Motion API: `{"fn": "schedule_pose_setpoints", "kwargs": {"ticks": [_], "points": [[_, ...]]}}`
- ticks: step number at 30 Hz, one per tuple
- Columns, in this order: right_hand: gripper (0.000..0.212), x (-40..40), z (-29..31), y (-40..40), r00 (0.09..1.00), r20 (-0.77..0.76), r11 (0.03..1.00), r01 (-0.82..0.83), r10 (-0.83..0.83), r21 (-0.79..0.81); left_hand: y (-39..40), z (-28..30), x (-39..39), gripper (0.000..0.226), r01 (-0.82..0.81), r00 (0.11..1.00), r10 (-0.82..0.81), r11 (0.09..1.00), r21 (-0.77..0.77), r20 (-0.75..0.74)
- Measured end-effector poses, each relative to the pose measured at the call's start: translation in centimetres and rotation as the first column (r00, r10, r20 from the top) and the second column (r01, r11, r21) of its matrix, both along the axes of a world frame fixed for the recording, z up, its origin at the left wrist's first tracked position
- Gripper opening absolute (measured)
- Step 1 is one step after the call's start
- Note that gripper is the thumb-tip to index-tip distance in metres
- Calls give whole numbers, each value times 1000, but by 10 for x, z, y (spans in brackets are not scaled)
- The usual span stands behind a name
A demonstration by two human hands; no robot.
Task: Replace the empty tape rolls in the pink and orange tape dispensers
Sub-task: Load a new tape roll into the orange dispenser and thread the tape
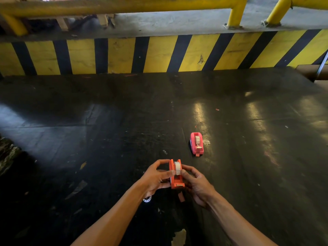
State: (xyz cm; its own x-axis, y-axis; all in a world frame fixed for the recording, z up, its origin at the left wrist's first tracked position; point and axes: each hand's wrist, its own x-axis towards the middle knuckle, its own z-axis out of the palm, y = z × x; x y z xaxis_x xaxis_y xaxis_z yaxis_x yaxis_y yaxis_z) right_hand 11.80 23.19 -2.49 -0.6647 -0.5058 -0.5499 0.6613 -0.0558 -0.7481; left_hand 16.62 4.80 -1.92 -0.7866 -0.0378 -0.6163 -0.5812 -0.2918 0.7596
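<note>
The orange tape dispenser (175,181) is held between both hands above the dark table, its cutter end toward me. A clear tape roll (177,168) sits in its cradle. My left hand (156,178) grips the dispenser's left side, thumb on the roll. My right hand (197,185) holds the right side with fingertips at the roll. The pink tape dispenser (196,143) stands on the table beyond, to the right, with a tape roll in it. A white empty core (147,198) lies on the table under my left wrist, partly hidden.
The dark, scuffed table (106,130) runs back to a yellow-and-black striped wall (159,54) with yellow railings (124,6) above. A small crumpled clear scrap (206,142) lies beside the pink dispenser. A brown box (312,73) sits at the far right.
</note>
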Motion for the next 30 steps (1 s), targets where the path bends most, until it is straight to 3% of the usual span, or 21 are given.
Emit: {"fn": "schedule_pose_setpoints", "kwargs": {"ticks": [8,14,16,17,18,20,21,23,26,30], "points": [[28,-4,-10,1,993,11,981,-117,117,156,16,-15,13,65,-124,992,124,992,25,19],[33,-12,-19,10,980,20,977,-198,197,74,22,-31,22,76,-276,961,274,960,48,41],[37,-13,-23,14,980,-28,978,-194,196,81,22,-31,25,71,-229,973,229,973,-20,31],[36,-15,-26,16,975,-52,970,-210,217,120,22,-30,26,69,-148,988,152,975,-163,13],[34,-16,-28,18,966,-72,958,-235,249,165,20,-31,27,71,-35,999,41,931,-363,9],[33,-20,-33,19,935,-101,915,-306,341,264,18,-33,26,87,172,980,-196,696,-697,46],[34,-22,-35,20,913,-106,885,-346,395,312,18,-32,25,91,236,951,-302,568,-788,67],[35,-22,-36,18,870,-114,826,-405,480,393,17,-27,22,78,313,881,-462,405,-859,104],[33,-20,-36,12,844,-116,777,-417,524,471,16,-23,16,45,349,832,-540,330,-877,128],[24,-20,-43,8,809,-269,735,-269,523,622,13,-31,10,45,353,834,-523,266,-897,173]]}}
